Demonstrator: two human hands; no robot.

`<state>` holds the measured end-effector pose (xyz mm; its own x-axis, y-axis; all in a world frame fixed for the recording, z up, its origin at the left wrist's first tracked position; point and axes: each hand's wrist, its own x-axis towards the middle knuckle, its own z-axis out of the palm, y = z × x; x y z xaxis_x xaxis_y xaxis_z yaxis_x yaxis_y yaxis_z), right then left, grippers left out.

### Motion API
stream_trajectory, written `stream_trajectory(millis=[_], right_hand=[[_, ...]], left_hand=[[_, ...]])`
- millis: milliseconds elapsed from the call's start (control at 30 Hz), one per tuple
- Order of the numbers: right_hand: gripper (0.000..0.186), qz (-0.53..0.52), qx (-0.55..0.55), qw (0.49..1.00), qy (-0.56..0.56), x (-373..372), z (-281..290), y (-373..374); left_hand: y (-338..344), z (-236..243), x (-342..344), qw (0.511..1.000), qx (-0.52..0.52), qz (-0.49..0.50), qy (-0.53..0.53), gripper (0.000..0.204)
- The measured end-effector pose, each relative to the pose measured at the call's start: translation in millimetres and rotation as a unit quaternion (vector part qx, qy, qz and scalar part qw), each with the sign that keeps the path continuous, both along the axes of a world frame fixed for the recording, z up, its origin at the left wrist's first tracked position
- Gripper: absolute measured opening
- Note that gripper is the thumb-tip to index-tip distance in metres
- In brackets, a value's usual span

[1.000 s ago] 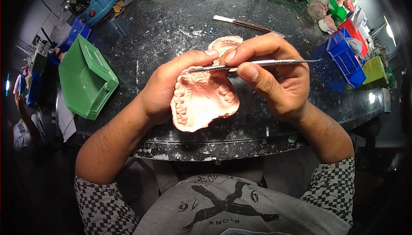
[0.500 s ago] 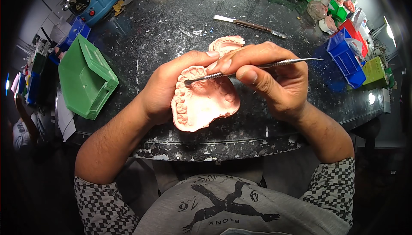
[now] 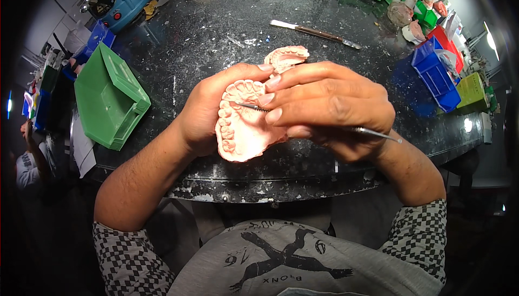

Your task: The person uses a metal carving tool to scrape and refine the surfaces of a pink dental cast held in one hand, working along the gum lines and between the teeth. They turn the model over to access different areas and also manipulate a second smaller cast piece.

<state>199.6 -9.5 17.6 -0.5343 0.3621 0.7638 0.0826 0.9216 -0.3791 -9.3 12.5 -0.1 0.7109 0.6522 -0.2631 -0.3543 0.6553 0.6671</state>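
Observation:
A pink plaster dental cast (image 3: 243, 128) with a curved row of teeth is held above the near part of the bench. My left hand (image 3: 208, 101) is closed around its left and far side, the thumb at the front teeth. In my right hand (image 3: 335, 109) is a thin metal dental carver (image 3: 373, 132), gripped between fingers and thumb. Its working tip lies over the inner side of the left teeth; whether it touches I cannot tell. The fingers hide the cast's right side. Just beyond the hands rests a second, smaller pink dental cast (image 3: 286, 57).
A knife with a brown handle (image 3: 319, 34) lies farther back on the dark, speckled bench (image 3: 211, 36). To the left are a green bin (image 3: 105, 101) and a blue machine (image 3: 121, 1). Blue bins (image 3: 432, 71) and more casts (image 3: 401, 14) stand at the right. Another person (image 3: 32, 161) is at the far left.
My right hand has rolled over, its fingers now spread over the carver and the cast's right side. The carver's rear end has swung toward me. The left hand stays on the cast.

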Motion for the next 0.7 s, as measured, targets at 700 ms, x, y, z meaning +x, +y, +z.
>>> stream_trajectory(millis=[700], right_hand=[[0.018, -0.026, -0.105, 0.990, 0.089, -2.5, -9.2, -5.0]], left_hand=[[3.1, -3.4, 0.2, 0.999, -0.016, 0.034, 0.004, 0.047]])
